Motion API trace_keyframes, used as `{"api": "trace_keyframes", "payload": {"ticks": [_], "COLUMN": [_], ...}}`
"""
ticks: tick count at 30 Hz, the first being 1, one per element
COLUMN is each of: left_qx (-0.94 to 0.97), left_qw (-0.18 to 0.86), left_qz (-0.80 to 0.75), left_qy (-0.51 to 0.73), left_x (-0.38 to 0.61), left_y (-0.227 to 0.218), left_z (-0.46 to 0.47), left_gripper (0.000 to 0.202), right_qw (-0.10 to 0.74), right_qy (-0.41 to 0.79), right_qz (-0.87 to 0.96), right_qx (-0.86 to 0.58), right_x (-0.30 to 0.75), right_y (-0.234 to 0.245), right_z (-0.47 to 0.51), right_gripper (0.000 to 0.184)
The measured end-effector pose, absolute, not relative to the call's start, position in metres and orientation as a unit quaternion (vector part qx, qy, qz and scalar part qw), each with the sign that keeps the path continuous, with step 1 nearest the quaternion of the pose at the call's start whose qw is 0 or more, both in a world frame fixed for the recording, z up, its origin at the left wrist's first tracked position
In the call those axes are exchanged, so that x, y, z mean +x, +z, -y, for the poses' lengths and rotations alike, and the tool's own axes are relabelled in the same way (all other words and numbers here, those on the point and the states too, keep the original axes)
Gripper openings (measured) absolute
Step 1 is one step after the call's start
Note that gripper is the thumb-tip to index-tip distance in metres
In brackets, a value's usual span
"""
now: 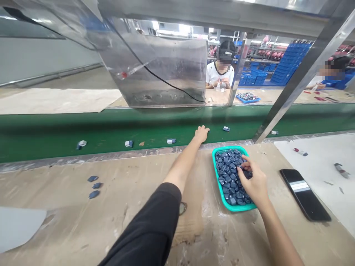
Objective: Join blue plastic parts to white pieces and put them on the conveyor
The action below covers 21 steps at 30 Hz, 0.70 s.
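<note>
My left hand (pixel 201 133) reaches out to the near edge of the green conveyor belt (pixel 111 129), fingers curled down on the belt; whatever is under them is hidden. My right hand (pixel 252 181) is in a teal basket (pixel 219 181) full of small dark blue parts (pixel 229 173), its fingers pinched on some of them. Several small blue-and-white pieces lie spaced along the belt, the nearest ones (pixel 171 141) to the left of my left hand and another (pixel 226 129) to its right.
Three dark blue parts (pixel 94 186) lie on the worn workbench at the left. A black phone (pixel 304 194) lies right of the basket. A slanted metal post (pixel 299 74) and a steel housing (pixel 166 66) rise over the belt. Other people work beyond it.
</note>
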<state>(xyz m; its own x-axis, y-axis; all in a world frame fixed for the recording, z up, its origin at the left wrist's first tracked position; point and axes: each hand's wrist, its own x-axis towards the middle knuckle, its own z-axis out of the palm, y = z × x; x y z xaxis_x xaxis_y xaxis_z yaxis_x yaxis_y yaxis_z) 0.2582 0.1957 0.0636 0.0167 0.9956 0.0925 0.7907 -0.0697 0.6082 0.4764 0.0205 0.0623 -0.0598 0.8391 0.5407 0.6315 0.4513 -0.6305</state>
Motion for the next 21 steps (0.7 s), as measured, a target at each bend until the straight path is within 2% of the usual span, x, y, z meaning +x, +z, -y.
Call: {"api": "trace_keyframes", "payload": {"ticks": [5,7,10,11,13,16,18,21], "left_qx": [0.661,0.633,0.516,0.442,0.314,0.244,0.247,0.257], "left_qw": [0.266,0.300,0.448,0.507,0.552,0.505,0.482,0.512], "left_qz": [-0.613,-0.602,-0.543,-0.516,-0.497,-0.518,-0.535,-0.522], "left_qy": [0.342,0.383,0.488,0.530,0.591,0.646,0.648,0.632], "left_x": [0.259,0.238,0.203,0.193,0.178,0.165,0.160,0.159], "left_y": [0.075,0.081,0.083,0.082,0.078,0.068,0.059,0.049], "left_z": [-0.177,-0.141,-0.057,-0.026,0.029,0.080,0.092,0.095], "left_gripper": [0.019,0.017,0.021,0.027,0.033,0.033,0.032,0.031], "right_qw": [0.502,0.548,0.572,0.551,0.468,0.343,0.312,0.292], "right_qy": [0.166,0.252,0.416,0.463,0.553,0.630,0.648,0.677], "right_qz": [0.692,0.657,0.607,0.605,0.617,0.647,0.648,0.616], "right_qx": [-0.491,-0.452,-0.362,-0.341,-0.308,-0.259,-0.251,-0.276], "right_x": [0.485,0.486,0.472,0.463,0.440,0.402,0.382,0.367], "right_y": [0.072,0.077,0.085,0.086,0.087,0.080,0.070,0.053], "right_z": [-0.012,-0.007,0.005,0.009,0.016,0.024,0.030,0.036], "right_gripper": [0.012,0.011,0.012,0.014,0.014,0.009,0.008,0.013]}}
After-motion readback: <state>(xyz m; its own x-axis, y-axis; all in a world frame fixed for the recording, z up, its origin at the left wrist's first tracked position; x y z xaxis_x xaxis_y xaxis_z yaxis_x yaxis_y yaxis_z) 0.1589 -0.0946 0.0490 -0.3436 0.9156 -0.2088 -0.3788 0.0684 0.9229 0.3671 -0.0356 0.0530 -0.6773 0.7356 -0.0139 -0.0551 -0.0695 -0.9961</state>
